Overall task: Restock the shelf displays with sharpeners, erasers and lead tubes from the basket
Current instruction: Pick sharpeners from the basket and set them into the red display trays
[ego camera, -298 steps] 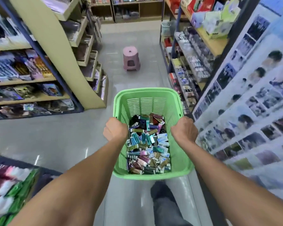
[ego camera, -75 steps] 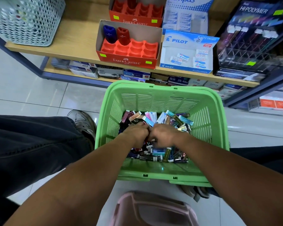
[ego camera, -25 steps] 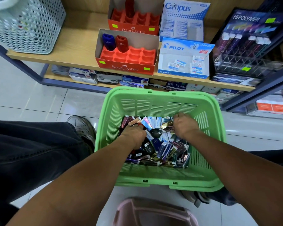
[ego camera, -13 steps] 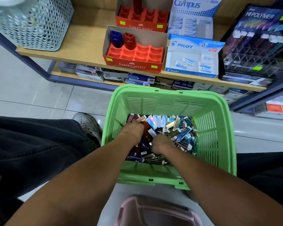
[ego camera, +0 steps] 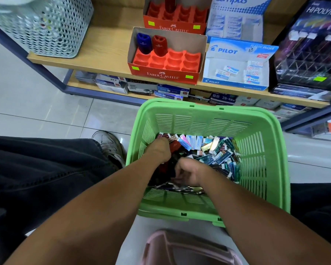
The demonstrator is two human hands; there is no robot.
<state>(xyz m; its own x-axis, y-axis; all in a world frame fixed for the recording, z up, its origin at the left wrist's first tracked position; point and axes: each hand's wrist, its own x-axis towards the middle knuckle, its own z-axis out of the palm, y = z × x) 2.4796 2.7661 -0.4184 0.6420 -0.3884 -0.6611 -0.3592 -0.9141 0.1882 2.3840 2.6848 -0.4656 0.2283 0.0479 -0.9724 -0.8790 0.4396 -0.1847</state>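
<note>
Both hands dig in the green slatted plastic basket (ego camera: pixel 256 119) for stock: left hand (ego camera: pixel 159 151) and right hand (ego camera: pixel 188 172) curled among packets; whether either grip holds anything, I cannot tell.

Bright even light, floor glare, warped edges.

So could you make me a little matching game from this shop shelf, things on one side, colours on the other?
Things:
1. basket
2. Faber Castell tray
3. Pilot eraser box
4. stool

Colours:
A. pink
B. blue and white
C. green
D. red-orange

Pairs: 1-C, 2-D, 3-B, 4-A
</note>
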